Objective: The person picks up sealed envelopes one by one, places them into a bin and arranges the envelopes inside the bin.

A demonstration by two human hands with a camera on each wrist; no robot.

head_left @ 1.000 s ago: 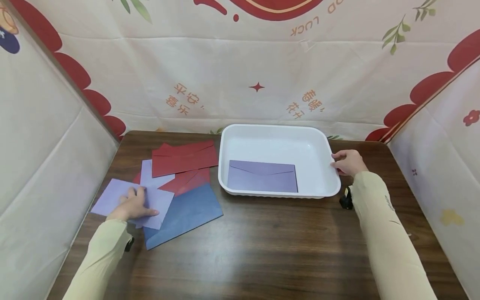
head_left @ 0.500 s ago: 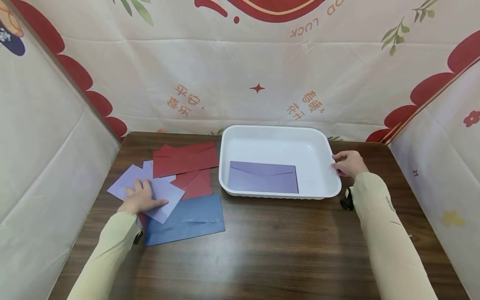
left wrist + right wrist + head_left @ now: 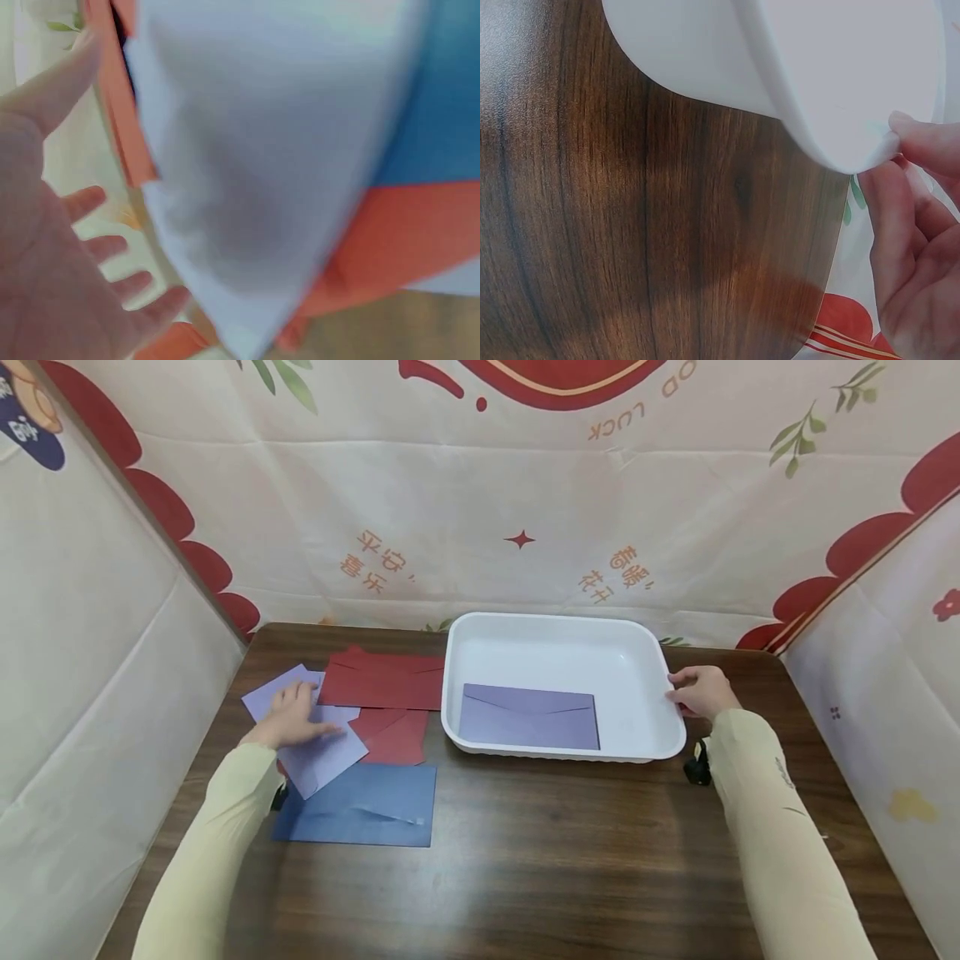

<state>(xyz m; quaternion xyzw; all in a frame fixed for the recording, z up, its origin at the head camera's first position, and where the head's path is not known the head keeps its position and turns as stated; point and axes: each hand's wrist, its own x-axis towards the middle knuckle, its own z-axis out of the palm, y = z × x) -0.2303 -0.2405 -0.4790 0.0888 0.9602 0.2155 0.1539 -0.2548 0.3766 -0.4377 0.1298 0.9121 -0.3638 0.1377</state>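
Note:
My left hand (image 3: 288, 718) is over a pile of envelopes at the table's left, nearest a lavender envelope (image 3: 318, 768). In the left wrist view, the fingers of that hand (image 3: 52, 255) are spread, and the pale envelope (image 3: 255, 172) lies beside them, not gripped. Other envelopes lie about it: a dark red one (image 3: 390, 681), a lighter red one (image 3: 393, 739) and a blue one (image 3: 367, 818). With thumb and fingers my right hand (image 3: 705, 693) pinches the right rim of a white tray (image 3: 633, 714); the right wrist view shows this hold (image 3: 922, 232) closely. A purple envelope (image 3: 525, 718) lies inside the tray.
The brown wooden table (image 3: 570, 860) carries everything. A printed white cloth (image 3: 480, 510) hangs behind it, with more cloth at both sides. The tray stands near the back edge, its left side close to the dark red envelope.
My left hand has moved away from me and a little right, and the lavender envelope under it has turned. The red envelopes shifted right; the blue one turned straighter. My right hand stays on the tray.

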